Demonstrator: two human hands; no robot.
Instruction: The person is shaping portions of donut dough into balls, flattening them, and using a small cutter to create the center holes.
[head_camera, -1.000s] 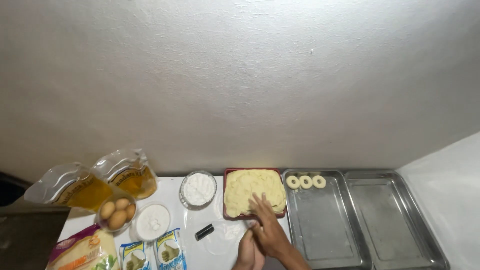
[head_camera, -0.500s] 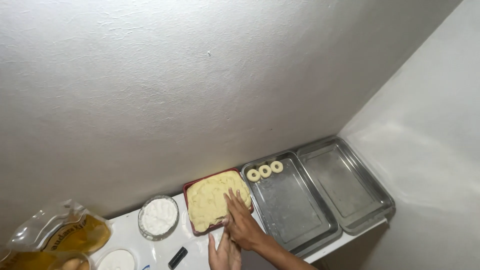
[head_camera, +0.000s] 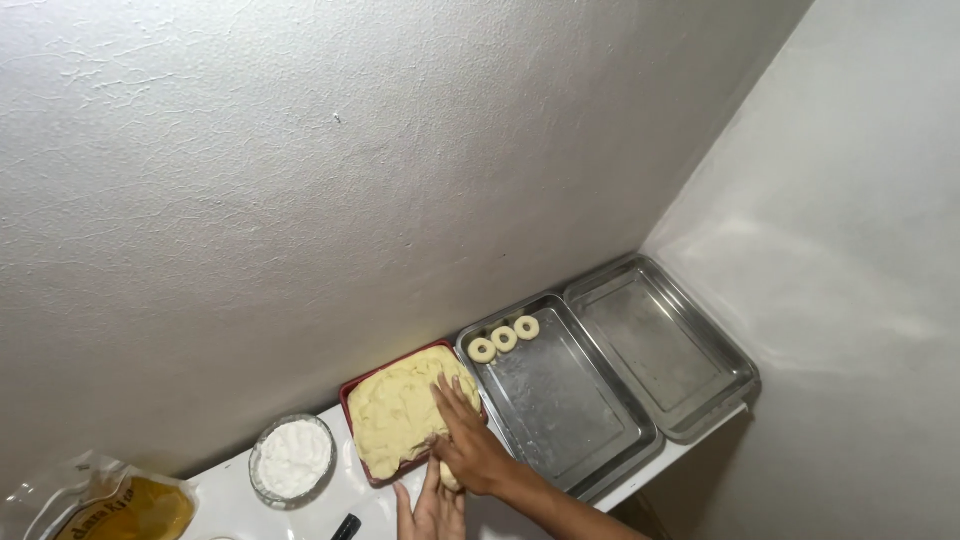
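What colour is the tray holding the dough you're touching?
Red: the tray shows a dark red rim around the pale yellow dough, clearest in the head view.

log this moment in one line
right hand: on dough in red tray | left hand: below | metal tray: three dough rings

a white counter (head_camera: 300, 510) runs along the wall. on it, from the left: a clear bag of yellow oil (head_camera: 120, 505), a glass bowl of white flour (head_camera: 292, 460), a small black object (head_camera: 346, 526), a red tray of dough (head_camera: 400, 410), and two steel trays (head_camera: 560, 400) (head_camera: 660, 345) side by side, touching.
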